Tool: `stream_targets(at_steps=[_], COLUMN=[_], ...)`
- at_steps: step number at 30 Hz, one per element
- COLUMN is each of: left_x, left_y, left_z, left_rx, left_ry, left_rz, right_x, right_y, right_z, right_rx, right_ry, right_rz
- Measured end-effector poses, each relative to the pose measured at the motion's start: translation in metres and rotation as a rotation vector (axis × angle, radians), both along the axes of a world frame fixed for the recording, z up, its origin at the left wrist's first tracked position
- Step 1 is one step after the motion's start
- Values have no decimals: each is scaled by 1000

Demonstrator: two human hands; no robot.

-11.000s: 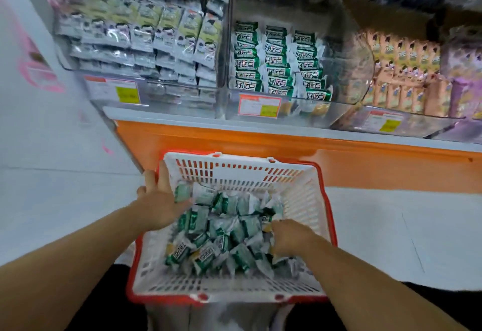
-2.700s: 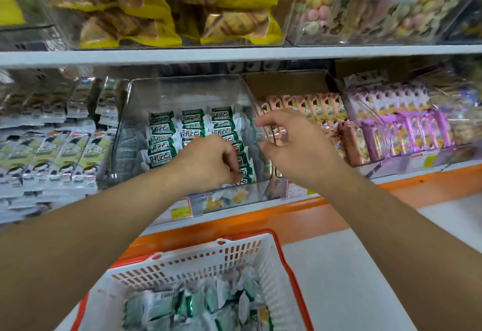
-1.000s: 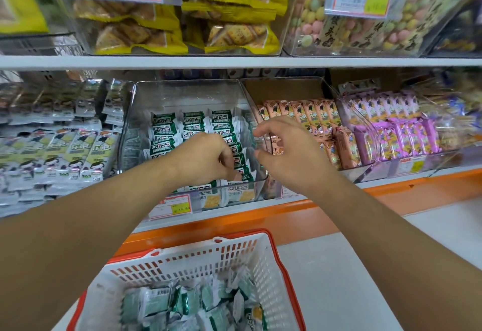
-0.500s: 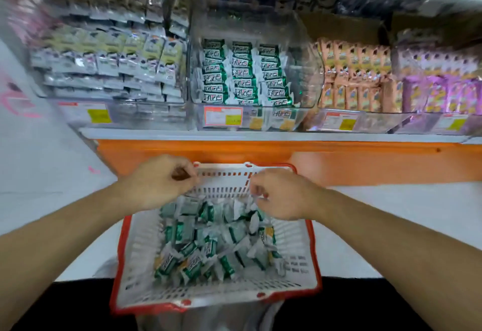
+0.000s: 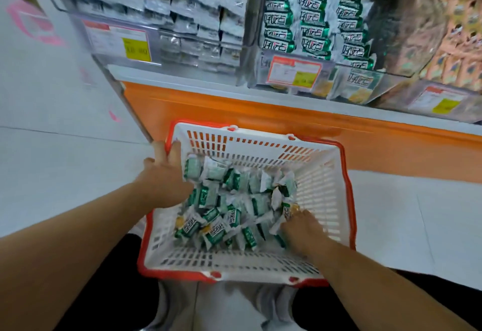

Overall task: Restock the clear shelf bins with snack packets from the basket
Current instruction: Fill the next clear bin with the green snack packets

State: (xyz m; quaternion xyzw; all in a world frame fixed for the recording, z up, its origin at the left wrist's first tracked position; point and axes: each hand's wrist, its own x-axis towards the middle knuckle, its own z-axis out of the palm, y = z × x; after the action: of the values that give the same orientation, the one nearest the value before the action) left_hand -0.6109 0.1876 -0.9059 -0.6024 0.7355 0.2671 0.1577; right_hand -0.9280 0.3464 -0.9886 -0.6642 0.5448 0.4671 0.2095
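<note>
A white basket with a red rim [image 5: 263,145] sits low in front of me, holding a loose heap of green-and-white snack packets [image 5: 234,205]. My left hand [image 5: 163,179] lies at the basket's far left corner, fingers straight along the rim and its side against the packets. At the near right side of the heap, my right hand [image 5: 300,229] has its fingers spread down onto the packets. Above stands the clear shelf bin [image 5: 251,43], with rows of the same green packets [image 5: 311,25] stacked inside.
An orange shelf base [image 5: 260,111] runs behind the basket. A left bin [image 5: 182,4] holds silver-grey packets and a right bin [image 5: 459,43] orange ones. Price labels [image 5: 294,72] hang on the bin fronts. White floor tiles [image 5: 65,169] lie to the left.
Both hands have come down from the shelf bin into the basket. Since half a second ago they dropped from the basket's far rim onto the packets, the right hand nearer to me.
</note>
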Motion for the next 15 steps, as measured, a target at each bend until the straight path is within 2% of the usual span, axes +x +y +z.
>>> stream_targets(at_steps=[5,9,11,13,15], left_x=[0,1,-3,-11,-27], left_y=[-3,-9,-8,-8,-8], left_z=[2,10,25,48,83], left_rx=[77,163,212,217,222], left_ry=[-28,0,-79,-217,-229], left_rz=[-16,53,56,-52,-222], right_x=[5,2,3,6,9], right_y=[-8,-37,-60,-79,-89], right_z=[16,59,95,140,189], right_rx=[-30,4,14,-52,-166], right_ry=[-101,-308,-418,-548,-675], right_rz=[-153,-483,-593,-672,-719])
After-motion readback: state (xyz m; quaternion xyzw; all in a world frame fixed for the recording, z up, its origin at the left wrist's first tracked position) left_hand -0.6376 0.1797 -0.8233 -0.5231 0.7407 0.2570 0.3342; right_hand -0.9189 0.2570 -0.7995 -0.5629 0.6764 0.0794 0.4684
